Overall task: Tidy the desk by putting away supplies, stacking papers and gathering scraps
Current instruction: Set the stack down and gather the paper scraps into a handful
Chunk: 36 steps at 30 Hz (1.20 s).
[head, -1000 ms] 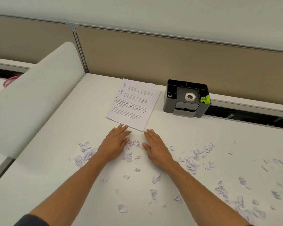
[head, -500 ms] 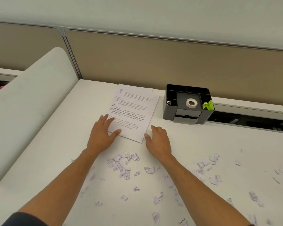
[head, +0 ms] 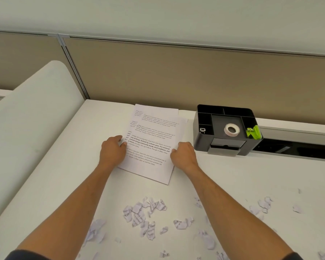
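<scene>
Currently only the head view is available. Both hands sit at the sides of the fanned papers (head: 152,145) near the back of the desk (head: 251,177). The left hand (head: 112,152) rests on the left edge of the sheets with its fingers curled over that edge. The right hand (head: 183,153) lies against the right edge, fingers curled inward; whether it pinches the sheets or only presses them cannot be told.

Task progress, judged from the layout:
- Supplies: apparently done. The black organizer (head: 226,128), just right of the papers, holds a roll of tape (head: 231,130), a green clip (head: 253,131) and a small metal clip (head: 202,130).
- Papers: in hand. The sheets overlap unevenly and their edges are not squared.
- Scraps: not done. Torn paper scraps (head: 144,216) lie scattered over the near part of the desk, well apart from the papers and spreading to the right.

Difference from the earlier frames: one second ago both hands lay flat and open among the scraps, just short of the near corner of the papers. Half a second ago the left hand reached the sheets. Now both hands have moved forward to flank the papers, fingers curled, and the scraps lie behind the wrists.
</scene>
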Motion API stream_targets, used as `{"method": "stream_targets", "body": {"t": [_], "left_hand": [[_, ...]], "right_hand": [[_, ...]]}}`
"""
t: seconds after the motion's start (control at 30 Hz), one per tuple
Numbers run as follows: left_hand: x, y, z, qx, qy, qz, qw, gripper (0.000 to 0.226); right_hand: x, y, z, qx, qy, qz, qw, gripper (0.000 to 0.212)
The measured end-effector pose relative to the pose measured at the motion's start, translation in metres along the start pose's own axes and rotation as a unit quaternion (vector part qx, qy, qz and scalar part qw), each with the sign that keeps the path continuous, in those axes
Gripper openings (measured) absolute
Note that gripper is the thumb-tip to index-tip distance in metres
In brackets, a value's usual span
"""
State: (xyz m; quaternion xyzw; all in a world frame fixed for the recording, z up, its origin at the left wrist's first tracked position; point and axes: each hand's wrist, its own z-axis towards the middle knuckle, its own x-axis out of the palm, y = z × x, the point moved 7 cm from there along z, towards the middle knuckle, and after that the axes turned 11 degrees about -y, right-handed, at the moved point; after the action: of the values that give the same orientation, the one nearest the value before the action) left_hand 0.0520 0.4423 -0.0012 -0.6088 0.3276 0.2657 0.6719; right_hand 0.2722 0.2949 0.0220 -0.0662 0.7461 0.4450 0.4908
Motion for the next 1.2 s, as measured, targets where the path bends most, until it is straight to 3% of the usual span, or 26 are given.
{"method": "stream_targets", "body": {"t": [0.3,0.4,0.47,0.57,0.63,0.7,1.0,1.2], "left_hand": [[0.003,-0.010,0.003,0.024,0.003,0.015,1.000,0.041],[0.004,-0.014,0.003,0.034,0.009,0.008,0.999,0.032],[0.005,-0.013,0.004,0.030,0.010,-0.007,0.999,0.026],[0.005,-0.006,0.005,0.019,0.007,-0.030,0.999,0.044],[0.005,0.000,0.005,0.011,0.002,-0.040,0.999,0.053],[0.006,0.002,0.006,0.013,-0.003,-0.044,0.999,0.055],[0.008,0.006,0.008,0.018,-0.013,-0.047,0.999,0.052],[0.010,0.009,0.009,0.015,-0.012,-0.058,0.998,0.051]], "right_hand": [[0.002,0.004,0.019,0.059,-0.032,0.075,0.995,0.010],[0.001,0.003,0.026,0.075,-0.059,0.113,0.989,0.036],[-0.001,-0.001,0.029,0.093,-0.076,0.123,0.985,0.040],[-0.003,-0.001,0.035,0.092,-0.096,0.143,0.981,0.007],[-0.003,0.000,0.041,0.077,-0.105,0.138,0.982,0.031],[-0.006,0.004,0.043,0.063,-0.122,0.140,0.981,0.039],[-0.006,0.016,0.055,0.051,-0.135,0.136,0.980,0.032],[-0.009,0.018,0.048,0.003,-0.120,0.047,0.992,0.037]]}}
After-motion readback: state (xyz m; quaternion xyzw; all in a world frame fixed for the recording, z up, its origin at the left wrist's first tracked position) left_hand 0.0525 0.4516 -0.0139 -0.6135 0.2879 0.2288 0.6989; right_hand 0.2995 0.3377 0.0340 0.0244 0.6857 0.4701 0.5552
